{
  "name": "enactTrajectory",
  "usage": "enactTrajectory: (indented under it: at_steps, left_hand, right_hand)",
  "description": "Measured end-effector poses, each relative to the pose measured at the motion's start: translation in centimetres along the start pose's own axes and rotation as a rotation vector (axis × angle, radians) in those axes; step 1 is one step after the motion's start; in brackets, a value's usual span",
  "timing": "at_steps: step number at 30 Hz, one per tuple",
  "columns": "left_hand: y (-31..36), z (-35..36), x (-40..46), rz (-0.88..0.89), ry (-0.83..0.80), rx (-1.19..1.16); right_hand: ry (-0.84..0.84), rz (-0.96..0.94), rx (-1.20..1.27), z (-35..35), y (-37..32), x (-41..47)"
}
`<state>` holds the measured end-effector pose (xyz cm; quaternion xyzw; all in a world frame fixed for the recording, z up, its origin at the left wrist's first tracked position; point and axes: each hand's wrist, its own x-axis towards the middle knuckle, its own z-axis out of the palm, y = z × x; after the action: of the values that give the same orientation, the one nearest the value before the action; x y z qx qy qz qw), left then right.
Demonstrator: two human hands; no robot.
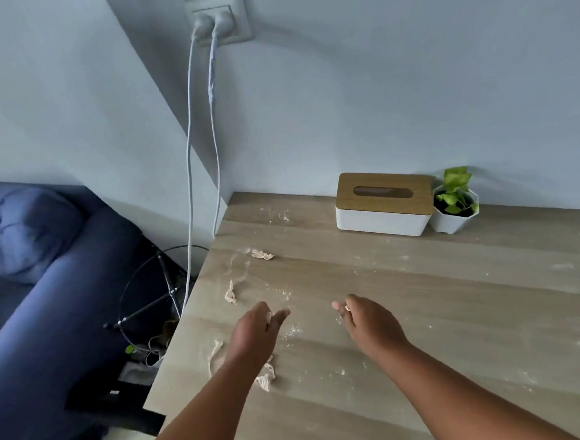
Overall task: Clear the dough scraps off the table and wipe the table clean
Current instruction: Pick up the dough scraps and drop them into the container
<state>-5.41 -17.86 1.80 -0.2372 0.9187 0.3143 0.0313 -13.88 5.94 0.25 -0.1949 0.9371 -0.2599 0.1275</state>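
The job looks barely begun, judging by the table [425,313]. At least 4 dough scraps remain on its left part: a thin curl [214,355] near the left edge, a strip [230,292] further back, a crumpled bit [262,254] beyond it, and a lump [266,376] half hidden under the left forearm. The left hand [255,328] hovers above them, its fingers loosely pinching a small pale bit. The right hand [371,320] seems to pinch something small too, though I cannot tell. Flour dust speckles the wood rightward, so all wiping remains; no cloth shows.
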Motion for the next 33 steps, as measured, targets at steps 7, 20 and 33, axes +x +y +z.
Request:
enactTrajectory:
  at_steps: [7, 20, 33]
  left_hand:
    - [-3.1, -3.1, -2.9, -0.072, 0.069, 0.032]
    - [-11.8, -2.7, -4.4, -0.256, 0.131, 0.132]
    - [-17.0, -2.7, -3.9, -0.060, 0.004, 0.254]
  right_hand:
    - [-0.106, -0.122, 0.027, 2.4, -2.1, -0.8]
    - [-0.278, -0.358, -0.164, 6.9, -6.4, -1.0]
    - [-0.331, -0.410, -0.416, 12.9, -10.3, -1.4]
